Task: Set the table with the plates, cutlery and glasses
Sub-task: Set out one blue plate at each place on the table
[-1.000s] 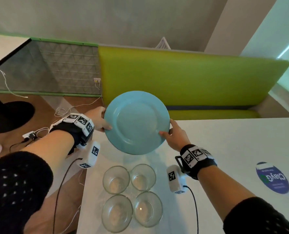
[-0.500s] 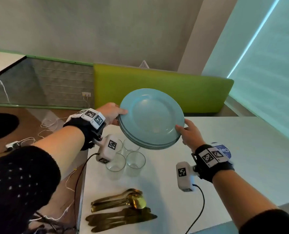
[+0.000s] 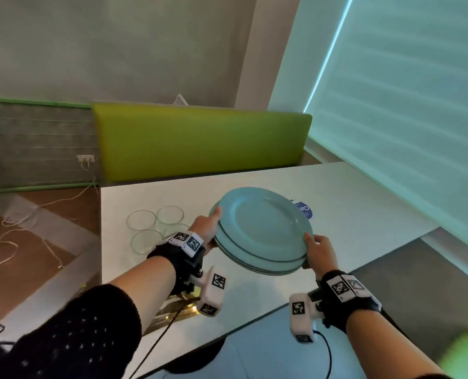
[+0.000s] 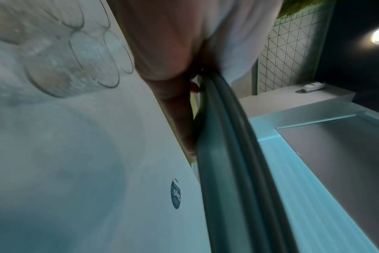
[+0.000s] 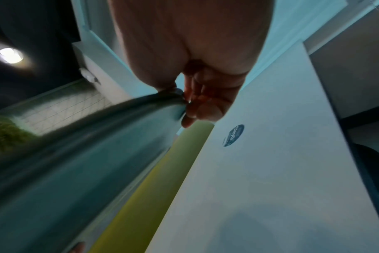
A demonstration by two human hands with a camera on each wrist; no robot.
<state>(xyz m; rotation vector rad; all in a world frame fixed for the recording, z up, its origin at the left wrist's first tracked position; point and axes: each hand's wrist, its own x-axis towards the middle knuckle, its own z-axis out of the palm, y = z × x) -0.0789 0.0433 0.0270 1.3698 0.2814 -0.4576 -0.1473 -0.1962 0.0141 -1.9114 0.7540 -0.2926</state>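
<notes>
A stack of light blue plates (image 3: 263, 228) hangs tilted above the middle of the white table (image 3: 364, 203). My left hand (image 3: 208, 228) grips the stack's left rim, thumb on top. My right hand (image 3: 316, 248) holds the right rim the same way. The left wrist view shows the plate edges (image 4: 227, 154) stacked beside my fingers (image 4: 177, 106). The plate stack's underside (image 5: 86, 145) fills the right wrist view's left. Several clear glasses (image 3: 150, 228) stand grouped on the table's left part. Gold cutlery (image 3: 178, 307) lies near the front edge, mostly hidden by my left forearm.
A green bench (image 3: 200, 140) runs along the table's far side. A round blue sticker (image 3: 305, 210) lies on the table just behind the plates. Loose white cables (image 3: 14, 228) trail over the floor at left. A window blind (image 3: 405, 105) fills the right.
The plate stack has moved right and down with both hands, from over the glasses toward the table's middle. My view has swung right as well.
</notes>
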